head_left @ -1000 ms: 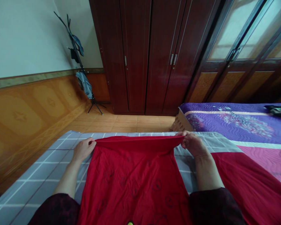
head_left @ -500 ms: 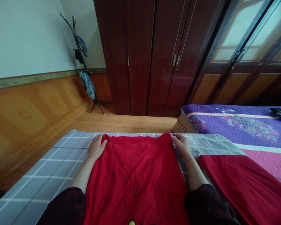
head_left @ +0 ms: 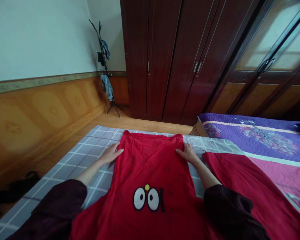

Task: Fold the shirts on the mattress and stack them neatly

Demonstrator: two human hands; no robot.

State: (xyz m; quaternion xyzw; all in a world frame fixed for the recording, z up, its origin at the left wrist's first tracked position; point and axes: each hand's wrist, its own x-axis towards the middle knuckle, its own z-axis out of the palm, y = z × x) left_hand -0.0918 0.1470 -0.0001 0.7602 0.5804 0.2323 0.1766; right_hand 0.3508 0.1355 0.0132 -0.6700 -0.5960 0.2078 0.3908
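A red shirt [head_left: 150, 166] with a cartoon-eye print lies spread over a grey checked cloth [head_left: 72, 158]. My left hand [head_left: 111, 153] rests at the shirt's left edge, below its far corner, fingers partly tucked by the fabric and thumb on top. At the opposite edge, my right hand [head_left: 187, 153] has its thumb over the fabric and its fingers along the side. Both hands hold the shirt's sides. To the right of my right arm is another red garment [head_left: 250, 186], lying flat.
Beyond the cloth stand a dark red wardrobe [head_left: 175, 60] and a coat rack [head_left: 104, 60] with clothes. A purple floral bed cover [head_left: 265, 133] is at the right. Dark items [head_left: 17, 188] lie on the floor at left.
Both hands have moved down from the shirt's far corners along its sides. More of the shirt is visible, including the eye print, and the view has shifted left.
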